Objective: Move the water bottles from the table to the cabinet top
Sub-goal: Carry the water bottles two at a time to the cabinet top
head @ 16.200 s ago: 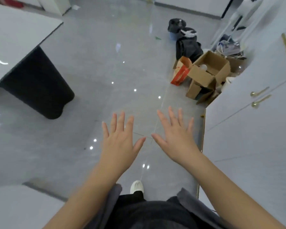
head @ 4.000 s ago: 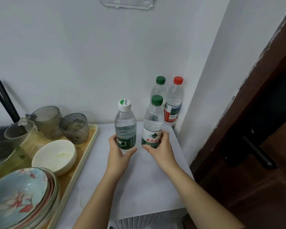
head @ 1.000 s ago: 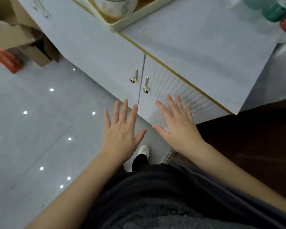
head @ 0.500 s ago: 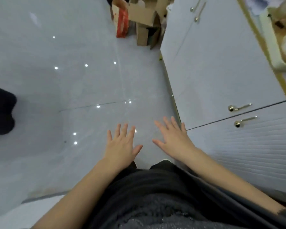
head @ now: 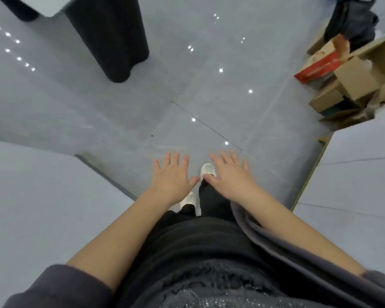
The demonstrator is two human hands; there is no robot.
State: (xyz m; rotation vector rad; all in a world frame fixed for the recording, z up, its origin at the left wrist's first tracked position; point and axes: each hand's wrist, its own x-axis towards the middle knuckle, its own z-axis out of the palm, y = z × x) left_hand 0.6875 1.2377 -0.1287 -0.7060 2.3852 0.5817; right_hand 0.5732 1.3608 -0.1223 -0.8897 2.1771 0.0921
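Note:
My left hand (head: 172, 175) and my right hand (head: 228, 174) are held out flat in front of me, palms down, fingers straight and spread, with nothing in them. Both hover over the glossy grey floor (head: 142, 103). No water bottle is in view. The white cabinet (head: 354, 165) shows only its front, along the right edge; its top is out of sight.
A pale grey table surface (head: 42, 196) fills the lower left. A dark table base (head: 113, 36) stands at the upper left. Cardboard boxes (head: 354, 85) and a red bag (head: 316, 67) lie by the cabinet at the upper right. My white shoes show below my hands.
The view has swung left, away from the cabinet: its doors slid to the right edge and a pale table surface came in at the lower left. Both hands stay flat and hold nothing.

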